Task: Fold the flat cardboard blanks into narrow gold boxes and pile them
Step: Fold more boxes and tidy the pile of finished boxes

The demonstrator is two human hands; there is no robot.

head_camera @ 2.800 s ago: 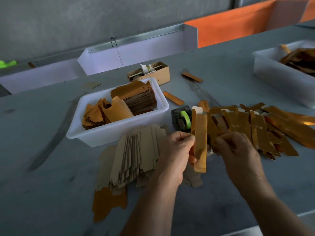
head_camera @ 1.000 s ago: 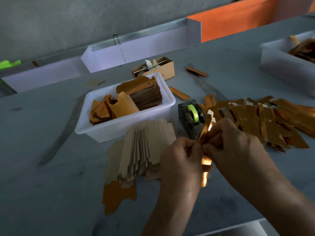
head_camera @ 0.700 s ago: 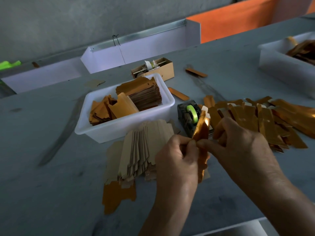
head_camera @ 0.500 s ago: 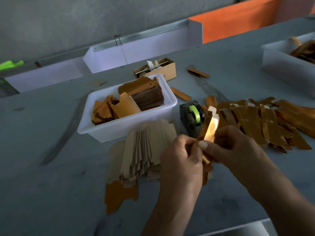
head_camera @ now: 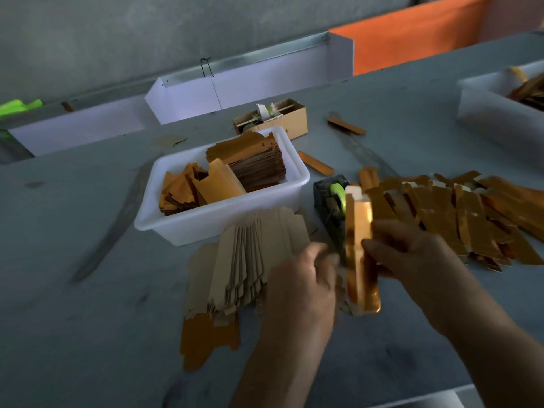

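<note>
- The right hand [head_camera: 418,260] has its grip wrapped round the middle of a narrow, shiny gold cardboard box [head_camera: 359,254], held nearly upright above the grey surface [head_camera: 88,290].
- The left hand [head_camera: 300,287] is just left of the box, blurred, fingers loosely curled; I cannot tell whether it touches the box.
- Directly behind the grip, partly hidden by the box, sits a dark tape dispenser with a green roll [head_camera: 332,201].
- Left of the grip lies a fanned stack of flat brown cardboard blanks [head_camera: 250,254].
- Beyond those, a white plastic tub [head_camera: 223,222] holds more gold pieces.
- Right of the grip spreads a pile of finished narrow gold boxes [head_camera: 459,210].
- Farther back stands a small open brown carton [head_camera: 273,117].
</note>
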